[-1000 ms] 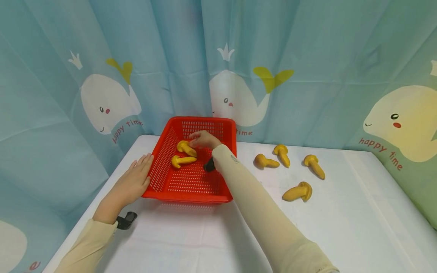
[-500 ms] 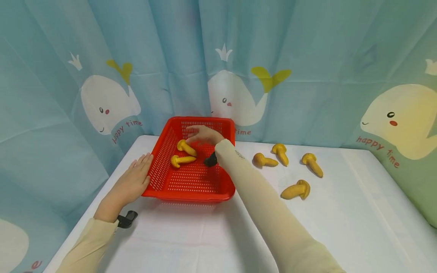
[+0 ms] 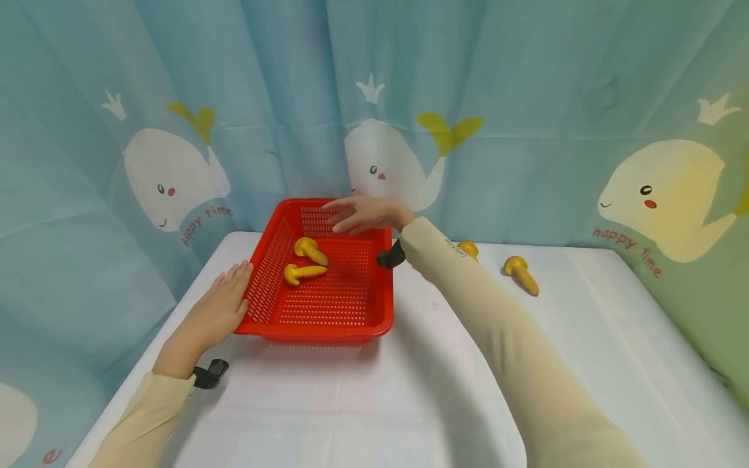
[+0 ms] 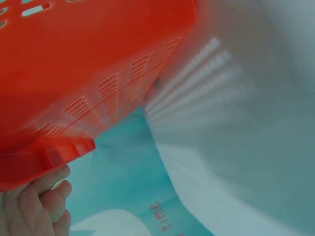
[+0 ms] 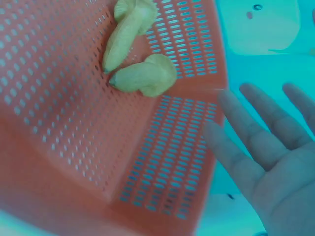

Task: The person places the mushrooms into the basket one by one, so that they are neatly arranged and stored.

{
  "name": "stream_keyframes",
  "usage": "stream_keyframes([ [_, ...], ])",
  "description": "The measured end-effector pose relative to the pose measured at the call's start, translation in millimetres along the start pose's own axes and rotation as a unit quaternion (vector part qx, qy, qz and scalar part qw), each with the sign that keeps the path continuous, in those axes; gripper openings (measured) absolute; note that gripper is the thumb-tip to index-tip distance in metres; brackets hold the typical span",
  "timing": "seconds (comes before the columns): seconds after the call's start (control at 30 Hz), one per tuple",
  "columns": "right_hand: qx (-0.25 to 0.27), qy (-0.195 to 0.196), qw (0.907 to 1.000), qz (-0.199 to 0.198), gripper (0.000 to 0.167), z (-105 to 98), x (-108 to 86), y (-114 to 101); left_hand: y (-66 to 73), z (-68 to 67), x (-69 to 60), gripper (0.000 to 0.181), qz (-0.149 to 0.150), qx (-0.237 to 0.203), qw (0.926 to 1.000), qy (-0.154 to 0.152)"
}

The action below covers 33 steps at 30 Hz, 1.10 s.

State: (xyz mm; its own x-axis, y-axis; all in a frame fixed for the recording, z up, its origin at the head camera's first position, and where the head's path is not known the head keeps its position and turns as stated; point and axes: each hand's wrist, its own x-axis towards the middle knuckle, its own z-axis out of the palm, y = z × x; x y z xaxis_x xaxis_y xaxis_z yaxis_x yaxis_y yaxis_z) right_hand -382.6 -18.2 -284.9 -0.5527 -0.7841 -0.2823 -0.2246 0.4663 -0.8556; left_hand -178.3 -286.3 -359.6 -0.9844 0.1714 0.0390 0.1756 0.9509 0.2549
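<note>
A red slotted plastic basket [image 3: 322, 337] stands on the white table, with two yellow mushrooms [image 3: 310, 251] [image 3: 304, 273] lying inside near its left wall. My left hand [image 3: 218, 313] lies along the basket's left rim, fingers extended and touching it. The left wrist view shows its fingers [image 4: 51, 201] against the rim's underside. Over the back right part of the basket hovers my right hand [image 3: 371, 214], fingers spread and holding nothing. In the right wrist view that empty palm [image 5: 290, 187] is beside the basket wall, apart from both mushrooms [image 5: 147, 76].
Right of the basket, a mushroom [image 3: 522, 274] lies on the table [image 3: 585, 338]. Another mushroom [image 3: 469, 249] is partly hidden by my right sleeve [image 3: 497, 318]. A blue curtain [image 3: 281, 78] with whale prints hangs behind the table.
My right hand has risen from beside the back mushroom in the basket and moved right, its fingers spreading. The left hand stays on the rim. My right sleeve now covers some table mushrooms.
</note>
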Motion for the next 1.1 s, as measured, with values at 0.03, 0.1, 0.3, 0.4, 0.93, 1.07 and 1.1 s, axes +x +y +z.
stream_keyframes([
  [0.03, -0.003, -0.008, 1.0, -0.003, 0.063, -3, -5.2, -1, -0.6, -0.5, 0.5, 0.067, -0.001, -0.001, 1.0, 0.0],
  [0.1, -0.009, -0.02, 0.9997, -0.012, 0.063, -9, -16.9, -3, -2.0, -0.9, 1.7, 0.067, -0.001, -0.003, 1.0, -0.001],
  [0.3, -0.028, -0.035, 0.9971, -0.062, 0.065, -24, -62.1, -5, -5.5, 0.4, 4.9, 0.068, -0.007, 0.0, 1.0, -0.004],
  [0.4, -0.037, -0.026, 0.996, -0.077, 0.067, -28, -89.2, -4, -6.8, 1.0, 6.1, 0.068, -0.007, 0.0, 1.0, -0.005],
  [0.93, -0.047, 0.036, 0.9973, -0.043, 0.064, -32, -207.8, 43, -11.5, -1.4, 2.0, 0.068, -0.013, -0.009, 0.9999, 0.001],
  [1.07, -0.026, 0.041, 0.998, -0.042, 0.059, -23, -225.5, 73, -11.4, -1.4, 1.1, 0.069, -0.016, -0.011, 0.9998, 0.0],
  [1.1, -0.025, 0.043, 0.9979, -0.04, 0.058, -20, -229.1, 81, -11.2, -1.6, 0.9, 0.07, -0.016, -0.011, 0.9998, 0.0],
])
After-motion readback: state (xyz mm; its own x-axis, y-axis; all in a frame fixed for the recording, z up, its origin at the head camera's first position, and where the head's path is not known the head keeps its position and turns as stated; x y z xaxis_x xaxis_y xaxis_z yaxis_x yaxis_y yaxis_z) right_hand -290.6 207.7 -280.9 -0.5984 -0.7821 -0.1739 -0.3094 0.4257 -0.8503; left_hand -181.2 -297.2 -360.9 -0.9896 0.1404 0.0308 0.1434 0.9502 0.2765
